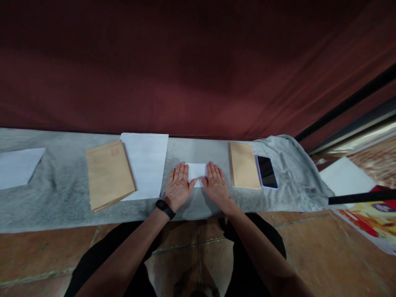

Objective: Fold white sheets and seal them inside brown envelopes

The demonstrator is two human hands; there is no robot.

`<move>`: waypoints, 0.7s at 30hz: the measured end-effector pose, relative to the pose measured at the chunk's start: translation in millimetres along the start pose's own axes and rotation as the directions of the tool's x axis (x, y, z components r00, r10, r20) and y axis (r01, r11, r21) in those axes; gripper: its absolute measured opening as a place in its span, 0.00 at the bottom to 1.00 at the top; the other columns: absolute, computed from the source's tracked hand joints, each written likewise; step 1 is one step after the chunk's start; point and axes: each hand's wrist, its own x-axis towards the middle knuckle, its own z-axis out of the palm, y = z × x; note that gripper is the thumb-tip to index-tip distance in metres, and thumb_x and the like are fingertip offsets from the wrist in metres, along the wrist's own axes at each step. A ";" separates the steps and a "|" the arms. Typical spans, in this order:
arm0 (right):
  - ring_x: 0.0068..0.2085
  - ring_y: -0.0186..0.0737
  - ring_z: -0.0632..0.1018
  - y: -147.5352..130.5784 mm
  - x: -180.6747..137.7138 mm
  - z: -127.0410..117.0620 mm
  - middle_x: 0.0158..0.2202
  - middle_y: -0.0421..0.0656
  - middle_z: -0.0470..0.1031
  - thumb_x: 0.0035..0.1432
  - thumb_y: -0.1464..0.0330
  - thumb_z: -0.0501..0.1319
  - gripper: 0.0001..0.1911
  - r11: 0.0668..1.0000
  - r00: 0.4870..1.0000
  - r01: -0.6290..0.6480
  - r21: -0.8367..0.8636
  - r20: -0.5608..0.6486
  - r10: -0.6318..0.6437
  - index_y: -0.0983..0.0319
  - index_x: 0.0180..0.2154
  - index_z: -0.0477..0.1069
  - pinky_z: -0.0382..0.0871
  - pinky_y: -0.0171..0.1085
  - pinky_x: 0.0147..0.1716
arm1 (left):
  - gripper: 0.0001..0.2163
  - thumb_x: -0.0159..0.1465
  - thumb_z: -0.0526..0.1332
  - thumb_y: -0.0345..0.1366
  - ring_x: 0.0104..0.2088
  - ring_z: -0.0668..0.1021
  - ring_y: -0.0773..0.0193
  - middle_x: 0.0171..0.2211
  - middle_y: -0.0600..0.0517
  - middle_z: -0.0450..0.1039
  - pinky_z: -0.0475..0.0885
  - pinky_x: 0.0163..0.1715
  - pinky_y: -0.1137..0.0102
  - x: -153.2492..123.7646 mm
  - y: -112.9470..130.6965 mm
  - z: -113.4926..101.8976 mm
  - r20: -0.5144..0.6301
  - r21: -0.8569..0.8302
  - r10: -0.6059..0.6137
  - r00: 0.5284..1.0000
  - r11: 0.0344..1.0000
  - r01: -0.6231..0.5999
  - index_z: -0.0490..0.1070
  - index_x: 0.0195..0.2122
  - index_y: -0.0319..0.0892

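Note:
A small white folded paper (197,170) lies flat on the grey cloth in front of me. My left hand (179,185) presses palm down over its left end, fingers stretched out and thumb pointing inward. Over the right end rests my right hand (215,185), likewise flat, with its thumb near the other one. Both hands hide the ends of the paper, so its full length cannot be seen. Left of my hands is a stack of white sheets (147,165), partly under brown envelopes (109,173). Another brown envelope stack (245,165) lies to the right.
A phone (267,172) with a dark screen lies right of the envelopes. More white paper (20,167) is at the far left. The grey cloth (62,214) covers a narrow surface against a dark red curtain (185,90). A black bar (361,198) juts in at right.

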 end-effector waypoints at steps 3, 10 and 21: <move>0.72 0.53 0.57 0.2 1.5 -2.6 0.72 0.56 0.53 0.75 0.60 0.45 0.32 1.000 1.000 -0.018 0.019 -0.004 0.018 0.72 0.70 0.54 0.49 0.55 0.70 | 0.33 0.72 0.47 0.50 0.72 0.57 0.47 0.72 0.35 0.51 0.50 0.71 0.51 0.7 0.7 -1.3 0.015 0.002 -0.002 1.000 1.000 0.002 0.55 0.70 0.30; 0.71 0.45 0.60 -16.4 8.8 -7.3 0.70 0.48 0.60 0.75 0.62 0.42 0.27 0.978 0.982 0.143 0.149 0.099 -0.159 0.66 0.67 0.62 0.50 0.50 0.71 | 0.30 0.72 0.47 0.45 0.73 0.55 0.47 0.73 0.37 0.49 0.49 0.71 0.50 -0.8 2.6 -4.6 0.036 -0.015 0.009 0.999 1.000 -0.008 0.55 0.71 0.33; 0.72 0.42 0.59 -38.2 30.6 0.5 0.72 0.44 0.57 0.76 0.60 0.41 0.27 0.972 0.967 0.181 0.153 0.150 -0.204 0.61 0.69 0.59 0.49 0.48 0.72 | 0.31 0.69 0.50 0.39 0.73 0.55 0.47 0.71 0.34 0.53 0.51 0.70 0.49 -19.5 4.9 0.4 0.022 -0.037 0.093 0.995 0.995 -0.092 0.52 0.71 0.27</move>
